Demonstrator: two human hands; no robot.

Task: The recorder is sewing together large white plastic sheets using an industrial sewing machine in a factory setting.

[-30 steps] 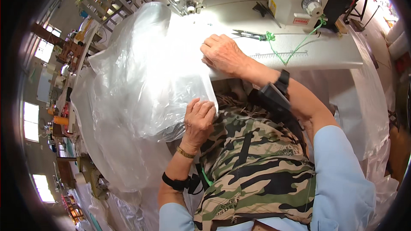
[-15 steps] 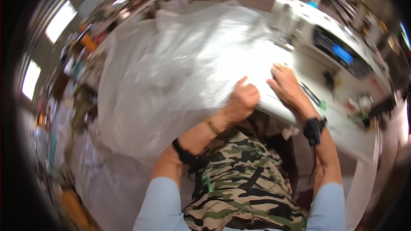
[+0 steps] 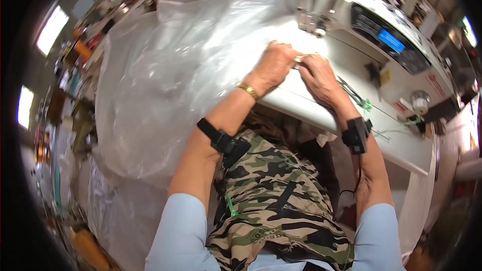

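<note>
My left hand [image 3: 274, 66] and my right hand [image 3: 319, 77] meet over the front of the white sewing machine table [image 3: 301, 94]. Both have closed fingers, and their fingertips come together at a small whitish piece [image 3: 298, 61], too small to name. Just beyond them is the needle end of a white sewing machine [image 3: 337, 5], brightly lit below. A large sheet of clear plastic [image 3: 150, 85] spreads over the left of the table, beside my left hand. Right of my right hand lies a dark pair of thread snips [image 3: 350, 89] with a green end.
The machine's control panel with a lit blue screen [image 3: 391, 40] is at the right. A clear round part [image 3: 419, 101] and green threads sit near its base. A camouflage apron [image 3: 281, 195] covers my lap. Cluttered shelves and goods line the far left.
My hands have come together; before, they were apart, the left one nearer me. The small whitish piece now shows between them. The whole view has shifted, bringing the machine higher up.
</note>
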